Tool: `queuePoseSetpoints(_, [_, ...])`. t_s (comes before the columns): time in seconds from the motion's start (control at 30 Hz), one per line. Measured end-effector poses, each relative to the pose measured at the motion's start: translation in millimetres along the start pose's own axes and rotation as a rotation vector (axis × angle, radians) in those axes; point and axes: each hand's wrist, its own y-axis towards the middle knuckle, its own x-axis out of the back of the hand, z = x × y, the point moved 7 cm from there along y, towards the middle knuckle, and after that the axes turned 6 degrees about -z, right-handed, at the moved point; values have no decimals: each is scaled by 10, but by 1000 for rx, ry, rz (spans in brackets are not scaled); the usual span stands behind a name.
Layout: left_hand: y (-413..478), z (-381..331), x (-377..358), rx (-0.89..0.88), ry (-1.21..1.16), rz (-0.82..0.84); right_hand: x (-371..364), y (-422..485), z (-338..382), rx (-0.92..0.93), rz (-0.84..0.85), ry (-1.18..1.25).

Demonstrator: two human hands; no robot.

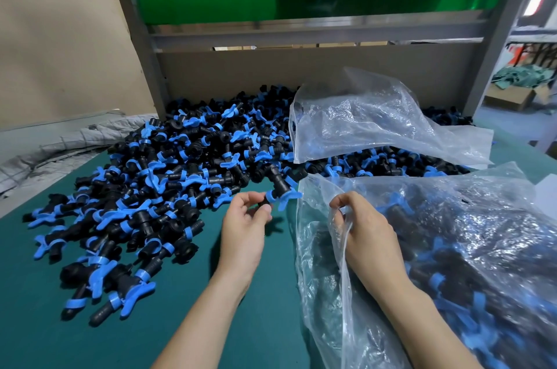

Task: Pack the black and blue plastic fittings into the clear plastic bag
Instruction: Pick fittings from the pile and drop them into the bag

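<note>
A big heap of black and blue plastic fittings [168,175] covers the green table from the left to the back. My left hand [245,227] pinches one fitting [275,192] by its black stub, just left of the mouth of the clear plastic bag [452,248]. That bag lies at the right and holds several fittings. My right hand [366,233] grips the bag's edge and holds the mouth up.
A second clear bag [376,124] lies crumpled on the heap behind. A grey metal frame [316,34] and cardboard panel [54,37] wall the back and left. Grey quilted cloth [60,145] lies at the left edge. Bare green mat [150,323] shows near me.
</note>
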Motion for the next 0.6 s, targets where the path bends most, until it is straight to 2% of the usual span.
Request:
queuePoseSetpoints(0.33, [-262,-387,-134,-526,321,35,4,0,22,11,1,-25])
queuePoseSetpoints(0.6, [-334,-403,-188,-645,393,92,10,-8,61,39,-5,-51])
